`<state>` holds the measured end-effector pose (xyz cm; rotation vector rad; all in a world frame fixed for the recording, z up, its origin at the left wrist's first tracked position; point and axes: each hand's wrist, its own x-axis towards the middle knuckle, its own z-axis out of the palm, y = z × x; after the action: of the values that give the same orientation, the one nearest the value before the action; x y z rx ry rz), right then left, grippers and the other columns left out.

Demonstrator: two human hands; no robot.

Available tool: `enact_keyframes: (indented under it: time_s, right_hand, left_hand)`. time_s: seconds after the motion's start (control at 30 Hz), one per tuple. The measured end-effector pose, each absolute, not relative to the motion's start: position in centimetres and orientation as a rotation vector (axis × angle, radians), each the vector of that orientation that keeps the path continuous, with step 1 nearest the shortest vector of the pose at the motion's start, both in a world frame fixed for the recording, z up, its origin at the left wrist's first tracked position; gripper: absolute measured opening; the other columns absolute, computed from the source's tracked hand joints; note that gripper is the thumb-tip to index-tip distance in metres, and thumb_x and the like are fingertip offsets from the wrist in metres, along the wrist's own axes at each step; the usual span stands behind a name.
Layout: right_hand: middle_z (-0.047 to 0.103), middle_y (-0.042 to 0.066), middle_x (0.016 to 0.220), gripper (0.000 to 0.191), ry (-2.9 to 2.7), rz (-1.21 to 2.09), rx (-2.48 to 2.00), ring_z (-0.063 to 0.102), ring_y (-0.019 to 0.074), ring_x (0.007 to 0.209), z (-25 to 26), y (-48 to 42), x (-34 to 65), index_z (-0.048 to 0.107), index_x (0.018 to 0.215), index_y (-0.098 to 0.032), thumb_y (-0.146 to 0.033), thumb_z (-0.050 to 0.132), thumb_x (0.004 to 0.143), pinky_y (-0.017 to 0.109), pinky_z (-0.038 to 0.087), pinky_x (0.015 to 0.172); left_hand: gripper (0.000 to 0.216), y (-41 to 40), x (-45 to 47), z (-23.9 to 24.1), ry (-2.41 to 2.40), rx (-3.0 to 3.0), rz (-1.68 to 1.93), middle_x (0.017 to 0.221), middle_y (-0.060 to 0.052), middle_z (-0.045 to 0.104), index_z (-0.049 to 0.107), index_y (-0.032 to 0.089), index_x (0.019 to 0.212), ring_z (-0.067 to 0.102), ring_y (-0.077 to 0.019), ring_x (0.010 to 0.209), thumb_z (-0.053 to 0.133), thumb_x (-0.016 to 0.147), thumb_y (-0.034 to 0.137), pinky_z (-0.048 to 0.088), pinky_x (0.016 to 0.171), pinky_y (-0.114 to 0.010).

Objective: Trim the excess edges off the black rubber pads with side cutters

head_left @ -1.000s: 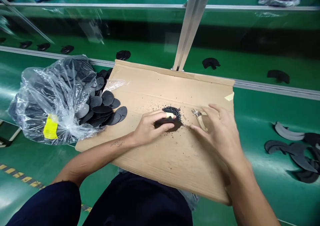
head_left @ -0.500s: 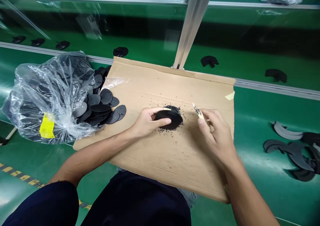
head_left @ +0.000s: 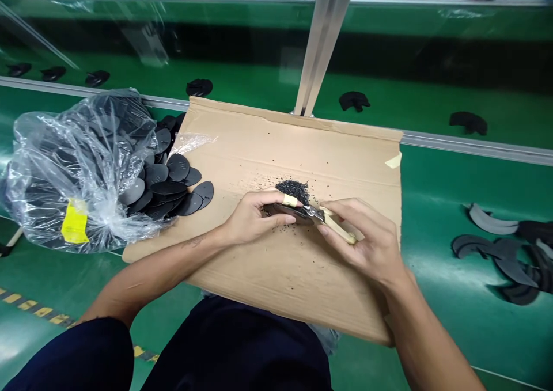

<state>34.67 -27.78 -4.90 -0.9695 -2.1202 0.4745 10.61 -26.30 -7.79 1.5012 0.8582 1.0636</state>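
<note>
My left hand (head_left: pixel 254 215) pinches a flat black oval disc (head_left: pixel 298 213) between thumb and fingers, and the disc is tilted so that mostly its edge shows. Yellowish tape wraps one finger. My right hand (head_left: pixel 367 235) is closed around cutting pliers (head_left: pixel 339 227) with pale yellow handles. Their metal jaws reach the disc's right end, close to the left fingertips; whether they bite into it I cannot tell. Just behind the disc, small black trimmings (head_left: pixel 294 189) lie heaped on a cardboard sheet (head_left: pixel 276 276).
On the left, a clear plastic bag (head_left: pixel 78 160) with a yellow label spills several black oval discs (head_left: pixel 177 189) onto the cardboard. Curved black pieces (head_left: pixel 514 258) lie on the green bench at right. A metal post (head_left: pixel 319 51) rises behind the cardboard.
The pliers have moved left from beside the disc to its right end. The disc has turned from showing its broad face to nearly edge-on. The view has shifted slightly.
</note>
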Motion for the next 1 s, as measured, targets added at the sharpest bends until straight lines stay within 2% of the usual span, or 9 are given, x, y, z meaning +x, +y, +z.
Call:
enact_keyframes:
  time_s: [0.23, 0.5, 0.7, 0.8, 0.9, 1.0]
  right_hand:
    - [0.074, 0.009, 0.102, 0.029, -2.157, 0.402, -0.973, 0.072, 0.0214, 0.087, -4.9, -28.0, 35.0, 0.068, 0.121, -0.023, -0.020, 0.071, 0.093, 0.034, 0.060, 0.071]
    - [0.074, 0.008, 0.098, 0.022, -2.176, 0.377, -1.065, 0.071, 0.0209, 0.083, -4.8, -28.1, 35.4, 0.070, 0.118, -0.024, -0.028, 0.068, 0.096, 0.035, 0.059, 0.070]
    - [0.074, 0.008, 0.096, 0.020, -2.334, 0.023, -1.075, 0.065, 0.0214, 0.080, -5.4, -27.3, 35.2, 0.068, 0.113, -0.021, -0.032, 0.068, 0.096, 0.035, 0.049, 0.067]
    - [0.074, 0.008, 0.098, 0.020, -2.369, -0.044, -1.036, 0.063, 0.0205, 0.079, -5.5, -27.3, 35.0, 0.066, 0.115, -0.021, -0.030, 0.067, 0.097, 0.034, 0.046, 0.066]
    - [0.074, 0.008, 0.098, 0.022, -2.359, -0.037, -1.020, 0.063, 0.0205, 0.079, -5.4, -27.3, 35.0, 0.064, 0.115, -0.021, -0.029, 0.069, 0.096, 0.034, 0.047, 0.066]
    - [0.073, 0.009, 0.099, 0.025, -2.277, 0.131, -1.051, 0.065, 0.0221, 0.083, -5.2, -27.3, 35.1, 0.064, 0.116, -0.022, -0.029, 0.071, 0.094, 0.036, 0.051, 0.070]
  left_hand:
    - [0.024, -26.3, 10.7, -8.2, 0.834, 1.529, 1.090, 0.088, -0.007, 0.075, 0.080, 0.017, 0.101, 0.069, -0.0148, 0.080, 0.081, 0.083, 0.033, 0.057, 0.071, -0.025]
    - [0.022, -26.1, 10.5, -7.4, 0.820, 1.694, 1.071, 0.094, -0.008, 0.077, 0.078, 0.016, 0.103, 0.071, -0.0163, 0.085, 0.078, 0.086, 0.031, 0.058, 0.078, -0.029]
    - [0.020, -26.1, 10.5, -7.3, 0.786, 2.058, 1.159, 0.090, -0.005, 0.075, 0.074, 0.020, 0.110, 0.066, -0.0148, 0.084, 0.071, 0.090, 0.022, 0.053, 0.075, -0.029]
    - [0.022, -26.2, 10.4, -7.5, 0.798, 2.203, 1.132, 0.092, -0.004, 0.073, 0.072, 0.022, 0.113, 0.064, -0.0146, 0.084, 0.067, 0.092, 0.019, 0.052, 0.074, -0.028]
    - [0.021, -26.3, 10.3, -7.4, 0.849, 2.331, 1.140, 0.094, -0.004, 0.074, 0.071, 0.021, 0.112, 0.064, -0.0150, 0.086, 0.066, 0.092, 0.016, 0.051, 0.078, -0.030]
    - [0.019, -26.2, 10.2, -7.3, 0.912, 2.341, 1.209, 0.097, -0.005, 0.075, 0.070, 0.021, 0.110, 0.067, -0.0150, 0.087, 0.063, 0.094, 0.013, 0.052, 0.079, -0.032]
